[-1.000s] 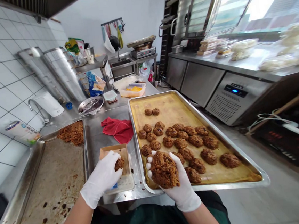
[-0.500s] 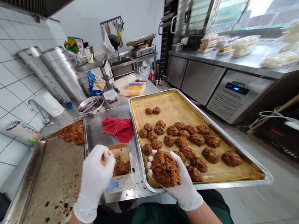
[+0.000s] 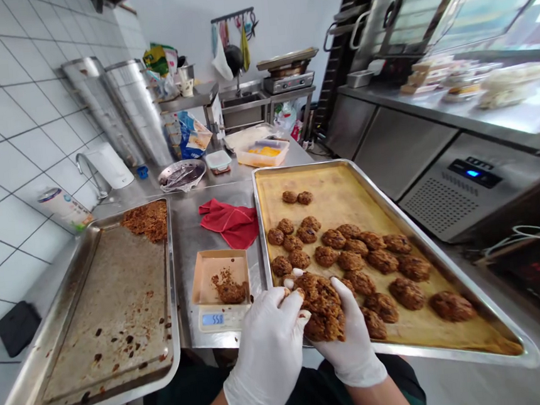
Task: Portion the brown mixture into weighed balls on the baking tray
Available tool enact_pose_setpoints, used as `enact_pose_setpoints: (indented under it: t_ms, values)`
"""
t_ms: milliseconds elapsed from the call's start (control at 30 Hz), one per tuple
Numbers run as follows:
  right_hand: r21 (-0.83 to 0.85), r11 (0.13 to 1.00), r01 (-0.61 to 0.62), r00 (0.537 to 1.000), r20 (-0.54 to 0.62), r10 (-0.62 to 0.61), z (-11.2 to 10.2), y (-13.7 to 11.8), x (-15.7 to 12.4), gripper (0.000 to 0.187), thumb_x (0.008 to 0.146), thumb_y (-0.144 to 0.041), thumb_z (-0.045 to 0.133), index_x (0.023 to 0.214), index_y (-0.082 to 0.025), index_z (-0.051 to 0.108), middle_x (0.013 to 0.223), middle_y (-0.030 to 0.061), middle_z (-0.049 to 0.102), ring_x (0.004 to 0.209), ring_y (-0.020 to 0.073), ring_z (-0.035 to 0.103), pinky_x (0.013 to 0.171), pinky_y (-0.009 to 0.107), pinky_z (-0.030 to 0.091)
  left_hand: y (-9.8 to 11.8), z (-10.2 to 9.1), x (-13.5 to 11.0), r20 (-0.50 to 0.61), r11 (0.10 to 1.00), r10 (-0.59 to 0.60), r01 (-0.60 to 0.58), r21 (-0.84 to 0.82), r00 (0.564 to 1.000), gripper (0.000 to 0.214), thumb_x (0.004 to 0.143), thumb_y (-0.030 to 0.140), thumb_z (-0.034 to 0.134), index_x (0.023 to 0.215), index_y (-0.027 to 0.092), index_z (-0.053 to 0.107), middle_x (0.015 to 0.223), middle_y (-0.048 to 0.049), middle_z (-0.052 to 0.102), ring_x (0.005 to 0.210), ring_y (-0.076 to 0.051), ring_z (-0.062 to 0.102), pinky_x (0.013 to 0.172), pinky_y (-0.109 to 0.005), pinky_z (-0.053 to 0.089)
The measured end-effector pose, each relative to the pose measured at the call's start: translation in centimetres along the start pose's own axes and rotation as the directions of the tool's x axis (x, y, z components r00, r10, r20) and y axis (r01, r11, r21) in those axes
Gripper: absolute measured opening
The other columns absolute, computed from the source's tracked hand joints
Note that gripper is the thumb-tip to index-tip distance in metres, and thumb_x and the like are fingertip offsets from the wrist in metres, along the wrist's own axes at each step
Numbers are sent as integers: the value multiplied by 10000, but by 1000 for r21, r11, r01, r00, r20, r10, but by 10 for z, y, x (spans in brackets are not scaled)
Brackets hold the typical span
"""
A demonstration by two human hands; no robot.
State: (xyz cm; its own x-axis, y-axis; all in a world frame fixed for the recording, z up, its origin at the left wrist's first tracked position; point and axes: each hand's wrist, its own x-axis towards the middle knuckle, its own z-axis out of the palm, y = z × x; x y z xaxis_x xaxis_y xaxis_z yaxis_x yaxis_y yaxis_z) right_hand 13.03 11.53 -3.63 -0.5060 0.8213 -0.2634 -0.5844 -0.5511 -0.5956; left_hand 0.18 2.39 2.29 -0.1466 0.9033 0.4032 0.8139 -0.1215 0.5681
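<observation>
Brown dough lump point(image 3: 324, 308) lies clamped in the right hand point(image 3: 353, 343), the left hand point(image 3: 268, 347) grip pinching its side.

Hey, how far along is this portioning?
Done: about twenty mounds sit on the lined tray. In hand: left hand and right hand grip a lump of mix; a small portion lies on the scale. Left: a pile on the other tray.

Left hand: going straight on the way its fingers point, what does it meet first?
The brown lump cupped in the right hand: the fingertips of the left hand point up and right and look to touch its near side. Depth is unclear, but nothing else lies between.
</observation>
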Motion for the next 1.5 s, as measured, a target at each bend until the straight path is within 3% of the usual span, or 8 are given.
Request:
enact_pose_setpoints:
  t_ms: [167, 333, 467, 767, 900, 1233, 1400, 1500]
  values:
    - [40, 998, 39, 999, 7, -40, 6, 4, -9, 384, 740, -450, 753, 1112, -403, 673, 1156, -27, 761, 1234, 255, 621, 1114, 472, 456, -4, -9, 1, 31, 997, 52, -50, -66, 998, 368, 954, 153, 520, 1302, 265, 562, 1223, -64, 652, 1131, -212, 629, 985, -381, 545]
    - [78, 988, -131, 990, 67, 126, 23, -9, -9, 422, 853, -534, 591, 1157, -258, 686, 1101, 56, 774, 1164, 297, 661, 1027, 521, 507, -11, -22, 6, 85, 975, -114, 128, -181, 990, 277, 932, 180, 562, 1191, 259, 620, 1163, -51, 671, 1079, -212, 657, 972, -385, 554]
    - [146, 977, -158, 983, 114, 142, 24, -11, -8, 406, 896, -504, 539, 1186, -253, 672, 1115, 50, 768, 1138, 272, 671, 1009, 482, 511, -13, -16, 0, 115, 974, -66, 90, -210, 991, 331, 920, 274, 616, 1250, 267, 602, 1216, -64, 657, 1129, -227, 643, 984, -388, 553]
    - [179, 975, -135, 986, 117, 115, 21, -6, -11, 391, 919, -414, 545, 1250, -230, 639, 1099, 47, 773, 1088, 230, 688, 1008, 409, 500, -1, -14, 4, 112, 990, -74, 87, -115, 991, 292, 902, 311, 641, 1187, 255, 611, 1126, -62, 674, 969, -218, 683, 845, -354, 590]
    - [178, 972, -150, 986, 93, 135, 24, -3, -9, 384, 908, -393, 585, 1254, -236, 635, 1016, 40, 791, 988, 223, 720, 959, 392, 525, 8, -7, 4, 50, 997, 7, -3, -71, 999, 214, 932, 266, 589, 1144, 251, 607, 1088, -57, 660, 946, -203, 681, 807, -325, 574]
    - [155, 986, -69, 997, 38, 64, 16, 8, -6, 380, 871, -292, 660, 1245, -229, 636, 1041, 28, 790, 958, 201, 729, 922, 334, 538, 21, -2, 11, 82, 962, 15, -36, 270, 996, 151, 895, 126, 517, 933, 232, 618, 836, -26, 637, 748, -200, 654, 662, -308, 488]
    - [158, 985, -74, 997, 46, 68, 17, 6, -8, 357, 866, -294, 668, 1216, -226, 657, 1032, 40, 794, 945, 222, 737, 938, 370, 537, 21, -4, 15, 56, 982, 7, -18, 189, 998, 143, 864, 123, 526, 849, 236, 612, 792, -9, 663, 696, -176, 657, 629, -279, 487]
    - [173, 981, -89, 996, 39, 83, 17, 5, -9, 340, 864, -310, 669, 1191, -216, 669, 1042, 46, 794, 943, 229, 741, 953, 395, 532, 17, -24, 10, -38, 996, -33, 36, 80, 999, 131, 886, 195, 544, 930, 259, 650, 851, 2, 715, 732, -169, 690, 675, -269, 530]
